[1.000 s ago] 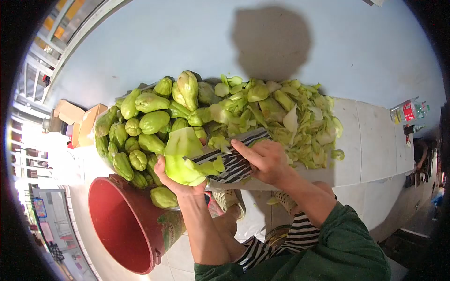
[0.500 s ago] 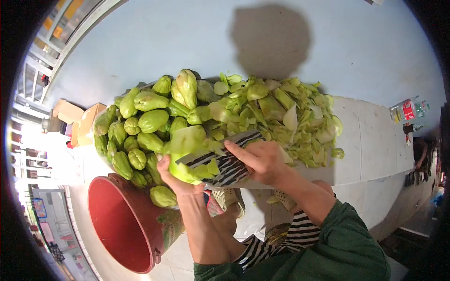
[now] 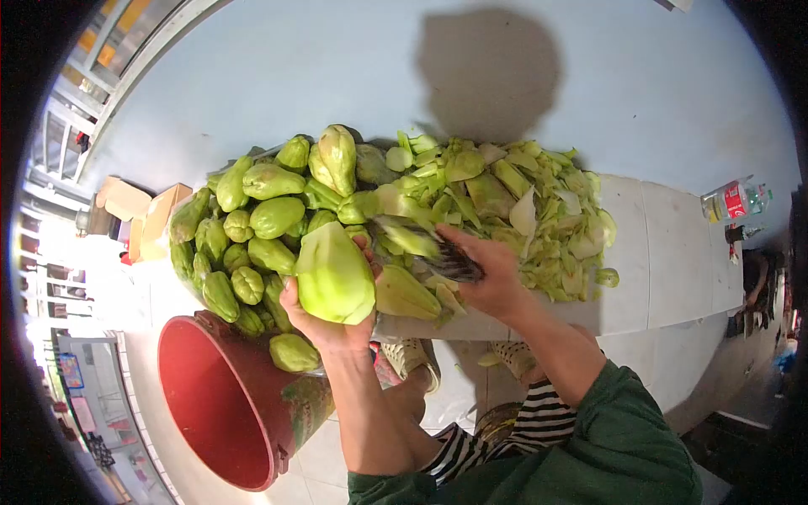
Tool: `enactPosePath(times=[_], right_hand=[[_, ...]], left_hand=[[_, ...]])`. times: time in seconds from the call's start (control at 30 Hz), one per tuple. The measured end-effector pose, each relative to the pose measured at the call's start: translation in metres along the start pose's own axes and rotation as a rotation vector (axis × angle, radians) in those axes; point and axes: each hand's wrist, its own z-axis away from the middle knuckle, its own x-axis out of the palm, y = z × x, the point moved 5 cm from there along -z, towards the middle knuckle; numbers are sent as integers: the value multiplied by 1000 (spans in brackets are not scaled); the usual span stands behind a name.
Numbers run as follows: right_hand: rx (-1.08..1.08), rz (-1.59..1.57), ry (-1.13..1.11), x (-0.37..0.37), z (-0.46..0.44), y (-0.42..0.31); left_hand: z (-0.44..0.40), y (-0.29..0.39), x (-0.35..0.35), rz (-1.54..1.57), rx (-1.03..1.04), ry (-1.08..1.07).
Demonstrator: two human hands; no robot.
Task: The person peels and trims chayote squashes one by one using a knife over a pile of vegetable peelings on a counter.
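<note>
My left hand (image 3: 337, 333) is closed around a pale, peeled chayote (image 3: 335, 273), its fingers cupping it from below and the right side. In my right hand (image 3: 490, 273) is a broad-bladed knife (image 3: 457, 264), blurred by motion, with a strip of green peel (image 3: 410, 239) at its blade. The knife is apart from the chayote, to its right. A large pale green piece (image 3: 406, 293) lies below the blade. Whole green chayotes (image 3: 276, 217) are heaped behind and left of my left hand, and a pile of peelings (image 3: 551, 223) spreads beyond my right hand.
A red bucket (image 3: 215, 404) stands at the lower left, its mouth facing left. Open cardboard boxes (image 3: 160, 220) sit by the railing. Plastic bottles (image 3: 739, 200) stand at the far right of the tiled ledge (image 3: 623, 252). A pale blue wall (image 3: 303, 76) rises behind.
The knife has moved off the chayote, up and to the right, and turned nearly edge-on. The chayote now stands more upright in my left hand, its peeled side showing.
</note>
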Motion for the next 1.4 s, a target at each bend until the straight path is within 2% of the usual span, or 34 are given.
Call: enactPosePath(times=[0.03,0.07,0.13,0.17,0.2,0.23,0.3,0.37,0.43,0.5,0.53,0.67,0.8,0.87,0.97,1.0,1.03,1.07,1.2,1.33,1.37,1.4], right_hand=[[-9,-148,94,-4,2,0],[-9,-152,87,-3,-2,3],[557,85,-133,7,-5,39],[549,81,-127,7,-4,38],[436,76,-129,8,-1,31],[319,77,-142,10,-1,25],[231,83,-117,13,-1,19],[164,78,-71,16,4,12],[-283,169,-13,14,7,-13],[-352,243,-45,18,15,-23],[-424,313,-76,22,17,-30],[-507,402,-67,24,19,-44],[-491,417,-70,24,18,-48],[-489,427,-80,25,19,-48],[-452,372,-37,25,17,-46],[-451,373,-38,26,17,-40],[-395,346,-23,28,14,-29],[-339,320,-6,26,13,-22],[-390,348,-85,22,12,-36],[-376,258,-11,22,12,-33],[-337,267,-7,22,11,-26],[-336,268,-4,22,10,-21]], left_hand=[[-3,1,-2,-21,30,46],[-2,2,-5,-43,62,97],[-1,1,-5,-41,53,75],[-4,1,-4,-39,37,43],[-6,2,0,-27,14,-64],[-8,2,0,-22,24,-67],[-5,0,-12,0,24,176],[-5,-3,-15,-14,15,130],[-5,-6,-25,-2,94,388],[-3,-10,-21,-65,78,310],[-1,-14,-18,13,27,255],[4,-25,-6,91,-49,117],[1,-30,-15,42,-2,177],[-3,-30,-15,57,-9,51],[1,-29,-17,69,-11,103],[6,-22,-12,-74,123,321],[0,-20,-19,-38,175,389],[-1,-17,-18,-16,168,348],[5,-12,-11,-70,138,307],[6,-9,-15,-136,133,284],[1,-8,-16,-68,162,240],[1,-7,-17,-24,163,284]])
